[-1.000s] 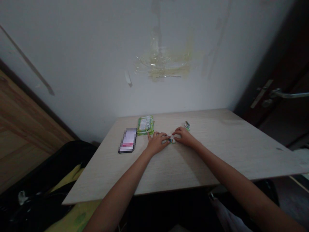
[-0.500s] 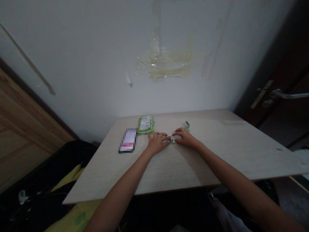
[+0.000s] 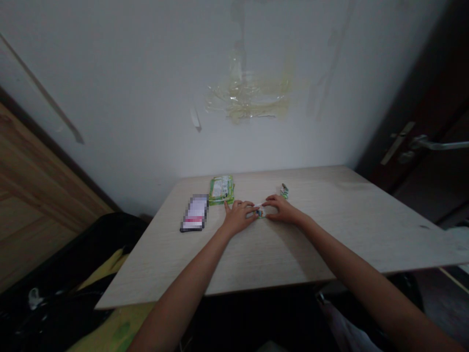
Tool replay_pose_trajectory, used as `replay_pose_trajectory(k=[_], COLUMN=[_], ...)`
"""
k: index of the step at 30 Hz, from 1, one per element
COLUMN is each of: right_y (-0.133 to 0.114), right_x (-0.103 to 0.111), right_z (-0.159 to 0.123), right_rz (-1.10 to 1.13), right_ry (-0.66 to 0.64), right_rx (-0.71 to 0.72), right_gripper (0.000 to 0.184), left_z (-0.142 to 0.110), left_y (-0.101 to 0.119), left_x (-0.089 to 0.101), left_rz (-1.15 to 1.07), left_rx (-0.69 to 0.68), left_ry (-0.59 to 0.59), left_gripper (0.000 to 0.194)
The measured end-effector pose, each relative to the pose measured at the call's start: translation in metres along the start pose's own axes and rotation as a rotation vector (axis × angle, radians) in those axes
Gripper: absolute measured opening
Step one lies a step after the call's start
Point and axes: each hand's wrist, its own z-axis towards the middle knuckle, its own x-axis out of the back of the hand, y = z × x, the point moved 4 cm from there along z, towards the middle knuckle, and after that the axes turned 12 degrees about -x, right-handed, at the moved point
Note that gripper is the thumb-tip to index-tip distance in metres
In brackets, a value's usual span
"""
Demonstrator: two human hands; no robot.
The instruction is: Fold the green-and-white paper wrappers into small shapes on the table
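A small white piece with a coloured print [image 3: 261, 212], perhaps paper or a folded packet, lies flat on the table between my hands. My left hand [image 3: 239, 215] has thumb and index finger at its left side, the other fingers spread on the tabletop. Thumb and fingers of my right hand [image 3: 281, 210] bend round its right side. Parts of the piece are hidden under the fingertips. Just beyond my left hand is a stack of flat green packets [image 3: 222, 188]. A small crumpled green and white piece [image 3: 284, 190] sits beyond my right hand.
A phone with a lit, blurred screen [image 3: 195, 213] lies left of my left hand on the pale wooden table [image 3: 256, 264]. The table's far edge meets a wall [image 3: 146, 98] with peeling tape [image 3: 252, 100]. A door handle [image 3: 439, 145] is at the right.
The fingers of my right hand have shifted very slightly to the right, and a little more of the printed piece shows. Everything else stays in place.
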Motion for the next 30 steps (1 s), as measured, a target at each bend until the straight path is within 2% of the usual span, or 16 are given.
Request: replay_pose_trajectory(k=[9, 14, 22, 30], right_y=[0.002, 0.0035, 0.0073, 0.0079], right_x=[0.0006, 0.0027, 0.0023, -0.0015], right_z=[-0.001, 0.001, 0.0005, 0.0039], right_rz=[0.094, 0.17, 0.204, 0.105], right_ry=[0.048, 0.061, 0.019, 0.078], right_rx=[0.007, -0.018, -0.036, -0.067], right_gripper=[0.032, 0.013, 0.01, 0.014], left_z=[-0.0006, -0.0009, -0.0004, 0.0008], left_y=[0.0021, 0.0019, -0.0009, -0.003], left_x=[0.0022, 0.0017, -0.0012, -0.003], left_rz=[-0.007, -0.015, 0.0, -0.006], left_rx=[-0.009, -0.032, -0.033, -0.037], left_ry=[-0.012, 0.013, 0.014, 0.026], left_gripper=[0.039, 0.038, 0.038, 0.038])
